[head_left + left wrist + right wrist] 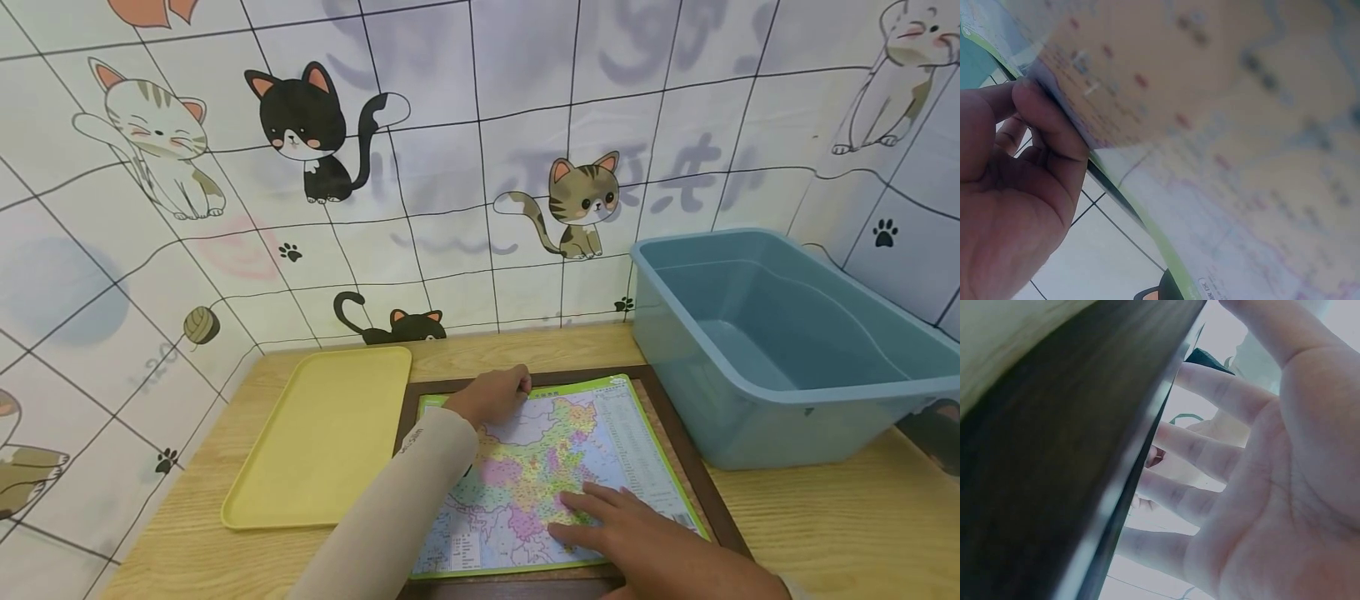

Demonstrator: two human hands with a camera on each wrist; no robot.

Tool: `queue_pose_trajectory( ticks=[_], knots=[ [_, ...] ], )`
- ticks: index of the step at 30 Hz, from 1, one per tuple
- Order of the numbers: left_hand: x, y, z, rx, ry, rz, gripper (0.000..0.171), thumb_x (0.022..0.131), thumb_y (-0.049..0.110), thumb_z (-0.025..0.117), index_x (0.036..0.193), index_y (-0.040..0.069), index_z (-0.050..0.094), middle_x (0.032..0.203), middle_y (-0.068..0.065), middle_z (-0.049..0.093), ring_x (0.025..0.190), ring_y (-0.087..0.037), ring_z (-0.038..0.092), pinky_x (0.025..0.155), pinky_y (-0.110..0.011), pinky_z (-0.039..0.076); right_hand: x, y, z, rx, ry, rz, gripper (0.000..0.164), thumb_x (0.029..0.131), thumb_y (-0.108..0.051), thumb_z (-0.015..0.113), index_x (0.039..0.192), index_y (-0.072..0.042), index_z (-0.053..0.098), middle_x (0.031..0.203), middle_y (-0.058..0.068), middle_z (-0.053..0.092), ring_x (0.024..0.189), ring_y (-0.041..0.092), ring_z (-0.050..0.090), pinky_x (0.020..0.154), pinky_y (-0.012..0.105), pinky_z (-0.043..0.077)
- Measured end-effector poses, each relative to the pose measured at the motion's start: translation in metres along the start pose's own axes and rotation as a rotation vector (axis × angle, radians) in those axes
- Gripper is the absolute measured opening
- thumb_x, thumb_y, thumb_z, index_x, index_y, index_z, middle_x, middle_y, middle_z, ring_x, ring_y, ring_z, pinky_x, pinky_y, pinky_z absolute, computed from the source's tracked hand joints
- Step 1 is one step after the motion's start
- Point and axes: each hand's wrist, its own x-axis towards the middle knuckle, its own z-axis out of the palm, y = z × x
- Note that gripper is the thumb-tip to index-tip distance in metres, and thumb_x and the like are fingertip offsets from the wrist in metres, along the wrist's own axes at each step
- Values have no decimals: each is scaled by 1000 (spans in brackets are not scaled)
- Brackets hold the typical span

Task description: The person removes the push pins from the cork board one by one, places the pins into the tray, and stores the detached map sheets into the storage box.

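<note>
A printed map (517,475) with a green border lies on a board with a dark brown frame (690,454). At its top edge, my left hand (495,396) reaches across and pinches the border. The left wrist view shows the thumb and curled index finger of that hand (1035,169) meeting at the map's edge (1172,262). Over the lower right of the map, my right hand (633,533) rests with its fingers spread. In the right wrist view its straight fingers (1194,447) reach past the dark frame edge (1085,444).
Left of the board lies a yellow tray (322,442) on the wooden table (176,533). A deep blue-grey bin (765,425) stands at the right, close to the board. Behind the table hangs a tiled wall covering (442,192) with cartoon cats.
</note>
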Motion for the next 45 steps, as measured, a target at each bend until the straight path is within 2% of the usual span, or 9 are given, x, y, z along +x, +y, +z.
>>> queue_pose_trajectory(
  ticks=[10, 17, 25, 34, 45],
  knots=[
    [-1, 1, -1, -6, 5, 9, 6, 107, 25, 47, 107, 21, 51, 95, 3, 57, 81, -14, 50, 77, -31, 41, -1, 0, 1, -27, 29, -27, 80, 78, -73, 61, 147, -34, 49, 157, 4, 42, 142, 43, 40, 101, 67, 41],
    [-3, 2, -3, -4, 10, 26, 7, 107, 24, 46, 106, 19, 52, 94, 3, 56, 81, -14, 50, 77, -31, 41, -1, -1, 0, 3, 23, -13, 81, 77, -73, 63, 147, -34, 49, 158, 4, 41, 143, 44, 38, 102, 69, 39],
    [-4, 3, -2, 3, 9, 7, 8, 108, 25, 45, 107, 21, 51, 96, 3, 56, 86, -15, 51, 79, -31, 41, -1, 0, 2, -39, 50, -49, 80, 78, -73, 59, 146, -33, 49, 156, 5, 42, 141, 45, 41, 101, 67, 41],
    [-3, 1, -2, -13, -2, 11, 8, 108, 24, 44, 108, 20, 51, 96, 3, 56, 82, -15, 49, 77, -32, 41, 0, -2, 2, 8, 28, -22, 81, 78, -73, 60, 147, -34, 48, 158, 4, 40, 143, 44, 38, 103, 69, 38],
    [0, -3, -2, -19, -9, 24, 8, 108, 26, 43, 105, 22, 49, 98, 3, 56, 86, -15, 51, 80, -33, 41, 0, -1, 1, -1, 18, -21, 80, 78, -72, 62, 147, -34, 49, 158, 5, 40, 143, 44, 37, 103, 69, 38]
  ],
)
